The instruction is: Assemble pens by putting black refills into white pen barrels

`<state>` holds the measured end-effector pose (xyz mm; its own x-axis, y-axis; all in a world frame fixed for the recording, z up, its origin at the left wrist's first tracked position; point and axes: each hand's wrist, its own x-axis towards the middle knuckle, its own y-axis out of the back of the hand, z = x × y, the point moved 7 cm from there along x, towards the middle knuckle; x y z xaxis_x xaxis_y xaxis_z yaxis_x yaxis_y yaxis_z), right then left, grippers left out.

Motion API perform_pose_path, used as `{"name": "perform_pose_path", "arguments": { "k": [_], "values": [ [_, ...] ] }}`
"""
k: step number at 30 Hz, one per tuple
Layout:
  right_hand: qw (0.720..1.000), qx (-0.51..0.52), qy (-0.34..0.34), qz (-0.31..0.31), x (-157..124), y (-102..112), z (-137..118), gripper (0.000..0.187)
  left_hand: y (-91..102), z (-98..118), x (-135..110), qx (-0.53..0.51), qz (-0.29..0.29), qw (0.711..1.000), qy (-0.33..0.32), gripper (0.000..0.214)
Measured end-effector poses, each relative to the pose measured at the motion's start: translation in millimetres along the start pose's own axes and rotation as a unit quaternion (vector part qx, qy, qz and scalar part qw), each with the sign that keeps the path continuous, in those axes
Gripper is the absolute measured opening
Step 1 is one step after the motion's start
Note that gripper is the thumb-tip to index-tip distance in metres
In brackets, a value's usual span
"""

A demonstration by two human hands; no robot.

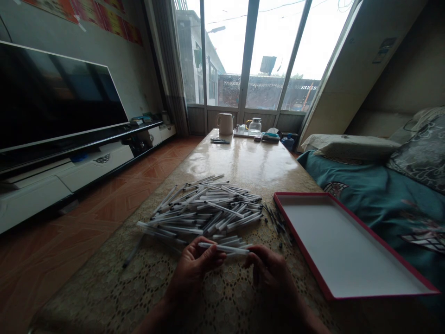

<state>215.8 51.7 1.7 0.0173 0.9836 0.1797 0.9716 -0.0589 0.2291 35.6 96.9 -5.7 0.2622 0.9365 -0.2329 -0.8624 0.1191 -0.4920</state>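
Note:
My left hand [194,266] and my right hand [269,269] together hold one white pen barrel [225,248] level between them, fingers pinched on its two ends. Just beyond lies a large heap of white pen barrels [208,208] on the lace-covered table [139,287]. A few thin dark refills [276,220] lie between the heap and a shallow red-rimmed white tray [342,246] at the right, which holds nothing.
At the table's far end stand a white kettle [225,123], a glass jug [255,126] and a remote [219,140]. A TV [55,97] on a low cabinet is at the left, a teal-covered sofa [382,199] with cushions at the right.

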Motion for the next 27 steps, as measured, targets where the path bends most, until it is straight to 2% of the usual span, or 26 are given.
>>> {"name": "perform_pose_path", "arguments": {
  "k": [5,9,12,14,17,21,24,27],
  "values": [
    [0.999,0.012,0.000,0.040,2,9,-1,0.020,10.4,0,3,-0.035,0.029,0.999,-0.006,0.026],
    [0.999,0.030,-0.007,0.035,0,5,-1,0.018,6.9,0,3,-0.021,0.022,1.000,-0.005,0.025],
    [1.000,0.007,-0.008,0.029,-2,1,1,0.018,3.4,2,1,-0.013,0.018,1.000,-0.005,0.025],
    [0.999,-0.019,-0.009,0.039,-1,6,2,0.020,5.1,4,1,-0.020,0.025,0.999,-0.011,0.026],
    [0.996,-0.047,-0.017,0.073,2,29,0,0.023,16.1,10,1,-0.047,0.058,0.996,-0.048,0.026],
    [0.985,-0.091,-0.046,0.137,2,75,-8,0.027,30.6,17,-1,-0.074,0.108,0.987,-0.093,0.028],
    [0.951,-0.198,-0.077,0.224,-4,111,-22,0.026,20.8,17,-3,-0.014,0.060,0.993,-0.104,0.023],
    [0.892,-0.342,-0.103,0.279,0,130,-37,0.021,-1.2,6,-8,0.122,-0.031,0.988,-0.091,0.020]
  ]
}}
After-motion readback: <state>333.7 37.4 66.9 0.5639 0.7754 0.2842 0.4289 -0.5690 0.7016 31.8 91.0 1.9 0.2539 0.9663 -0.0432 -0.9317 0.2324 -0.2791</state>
